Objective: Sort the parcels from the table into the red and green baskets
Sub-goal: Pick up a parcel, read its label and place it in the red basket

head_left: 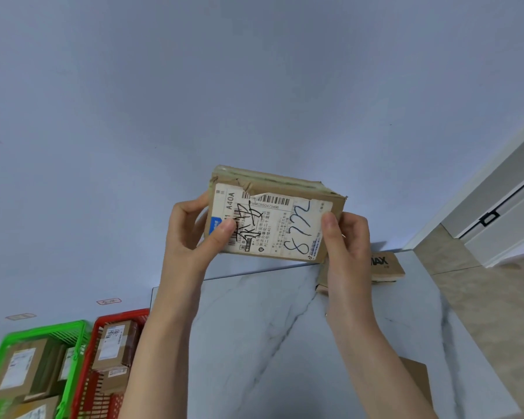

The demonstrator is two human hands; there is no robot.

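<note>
I hold a worn brown cardboard parcel [273,216] up in front of me above the marble table [270,343], its white shipping label with handwriting facing me. My left hand [200,231] grips its left edge, thumb on the label. My right hand [342,240] grips its right edge. The green basket [73,331] and the red basket [103,320] stand side by side at the lower left, each holding several brown parcels.
A brown box printed "MAX" [386,264] lies at the table's far right, partly behind my right hand. Another cardboard parcel [418,379] shows under my right forearm. A blue-grey wall is behind; a white door and beige floor are at the right.
</note>
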